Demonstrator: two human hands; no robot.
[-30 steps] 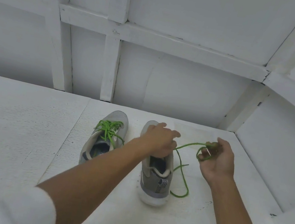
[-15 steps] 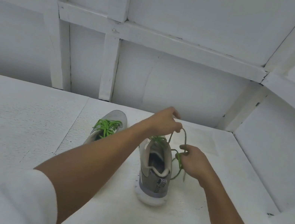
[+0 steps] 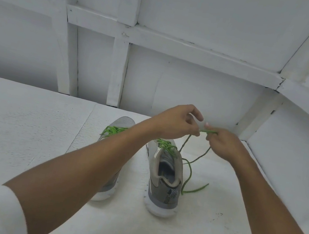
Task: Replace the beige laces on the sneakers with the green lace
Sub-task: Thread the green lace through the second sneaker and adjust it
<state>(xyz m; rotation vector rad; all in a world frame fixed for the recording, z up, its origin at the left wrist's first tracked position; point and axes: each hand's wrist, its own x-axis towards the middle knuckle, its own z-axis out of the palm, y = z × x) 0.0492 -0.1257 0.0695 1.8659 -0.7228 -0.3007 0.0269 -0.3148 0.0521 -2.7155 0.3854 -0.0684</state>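
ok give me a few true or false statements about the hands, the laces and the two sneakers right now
1. The left hand and the right hand both pinch the green lace above the right sneaker. True.
2. The left sneaker carries a beige lace. False: the left sneaker is laced in green.
3. A loose lace end lies on the table, to the right of the right sneaker. True.
4. Both sneakers lie tipped on their sides. False: both stand on their soles, heels toward the camera.
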